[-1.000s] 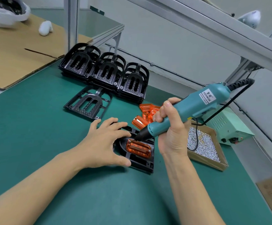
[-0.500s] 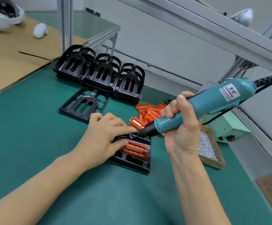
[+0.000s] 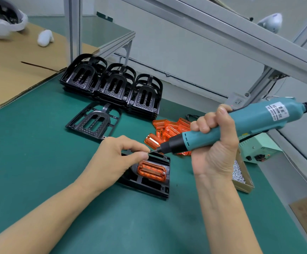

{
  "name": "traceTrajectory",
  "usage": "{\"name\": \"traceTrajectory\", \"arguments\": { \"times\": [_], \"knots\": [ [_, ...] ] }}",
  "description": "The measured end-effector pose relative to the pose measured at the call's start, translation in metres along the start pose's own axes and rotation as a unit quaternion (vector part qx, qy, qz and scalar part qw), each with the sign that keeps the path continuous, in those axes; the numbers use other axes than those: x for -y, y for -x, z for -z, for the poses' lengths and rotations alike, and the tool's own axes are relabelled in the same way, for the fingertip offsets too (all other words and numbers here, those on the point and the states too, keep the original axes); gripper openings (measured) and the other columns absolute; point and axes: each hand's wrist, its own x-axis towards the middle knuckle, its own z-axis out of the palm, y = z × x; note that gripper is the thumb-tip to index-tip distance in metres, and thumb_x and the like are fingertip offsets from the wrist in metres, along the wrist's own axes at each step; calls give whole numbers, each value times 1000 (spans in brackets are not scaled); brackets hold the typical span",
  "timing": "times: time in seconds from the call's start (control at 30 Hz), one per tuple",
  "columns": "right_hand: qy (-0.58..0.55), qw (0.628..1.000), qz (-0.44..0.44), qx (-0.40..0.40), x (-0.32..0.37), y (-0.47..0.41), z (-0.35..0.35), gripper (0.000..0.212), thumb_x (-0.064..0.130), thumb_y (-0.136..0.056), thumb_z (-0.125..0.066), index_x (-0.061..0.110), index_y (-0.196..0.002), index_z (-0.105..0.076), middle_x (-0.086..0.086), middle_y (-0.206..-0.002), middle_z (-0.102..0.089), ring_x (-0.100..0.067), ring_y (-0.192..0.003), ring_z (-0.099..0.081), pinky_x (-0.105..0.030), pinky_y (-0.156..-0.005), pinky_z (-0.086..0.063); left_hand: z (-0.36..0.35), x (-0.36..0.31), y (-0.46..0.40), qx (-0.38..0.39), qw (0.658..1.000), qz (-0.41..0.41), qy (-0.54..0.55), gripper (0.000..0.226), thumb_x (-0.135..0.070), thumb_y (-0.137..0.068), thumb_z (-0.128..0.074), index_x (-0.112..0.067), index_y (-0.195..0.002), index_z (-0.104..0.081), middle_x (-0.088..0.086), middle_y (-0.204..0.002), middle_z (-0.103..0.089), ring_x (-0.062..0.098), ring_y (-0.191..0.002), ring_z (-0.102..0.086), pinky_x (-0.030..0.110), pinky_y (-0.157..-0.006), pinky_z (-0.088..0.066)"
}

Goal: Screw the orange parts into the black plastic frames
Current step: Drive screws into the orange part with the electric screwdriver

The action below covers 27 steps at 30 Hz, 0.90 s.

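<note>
**Inspector:** On the green mat (image 3: 39, 162), near the front edge, one black frame (image 3: 149, 186) lies flat with an orange part (image 3: 151, 170) seated in its recess. A screw head shows at the part's right end.

**Assistant:** And the hands?

**Inspector:** The left hand (image 3: 112, 160) hovers over the frame's far end, thumb and forefinger pinched at the screwdriver's bit tip; a screw is probably between them, though it is too small to confirm. The right hand (image 3: 213, 149) is wrapped tight round the teal screwdriver (image 3: 231, 125), held at a low slant.

**Assistant:** How will the pieces handle?

**Inspector:** My judgement: the frame is light, stiff plastic and liable to slide, so press down on its bare rim beside the part. The orange part looks thin and glossy; overtightening could crack it. Spare orange parts (image 3: 169, 129) lie piled just behind, stacked frames (image 3: 112, 85) further back, and the screw box (image 3: 242, 180) sits partly behind the right wrist.
</note>
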Motion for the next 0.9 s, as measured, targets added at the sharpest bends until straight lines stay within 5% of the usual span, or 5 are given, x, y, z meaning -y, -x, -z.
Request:
{"name": "traceTrajectory", "arguments": {
  "times": [0.23,0.6,0.7,0.77,0.9],
  "knots": [
    [-32,999,13,-1,6,-1,-3,9,13,-82,-53,21,-81,-51,9,-55,-41,-5,-45,-40,-19,-52,-40,-6,-8,1,-11,979,43,201,14,-9,-72,-73,-21,-76,-78,4,-75,-74,6,-73,-67,13,-71,-49],
    [-44,999,19,-13,5,-1,2,9,13,-81,-54,21,-81,-50,9,-54,-41,-4,-44,-40,-19,-51,-40,-10,-13,2,18,979,52,194,11,-16,-74,-73,-21,-82,-78,1,-82,-75,8,-83,-68,22,-83,-50],
    [-35,999,7,-9,2,-2,8,10,12,-82,-55,21,-80,-52,9,-55,-41,-5,-45,-40,-19,-51,-41,5,-9,-4,52,994,54,81,54,-38,-59,-79,-34,-112,-68,-19,-112,-67,-4,-111,-55,25,-101,-35],
    [4,1000,3,-2,-2,-2,11,12,10,-82,-54,21,-79,-54,8,-54,-41,-6,-45,-39,-20,-51,-39,20,-4,-9,88,993,54,-62,80,-54,-53,-84,-50,-126,-51,-35,-132,-45,-12,-129,-31,28,-112,-19],
    [82,996,-10,26,-19,1,15,14,6,-80,-56,20,-80,-57,5,-54,-41,-9,-46,-39,-22,-50,-39,22,9,-7,210,923,3,-321,104,-76,-47,-68,-48,-139,-29,-36,-144,-11,-10,-139,10,39,-114,17]
  ]
}}
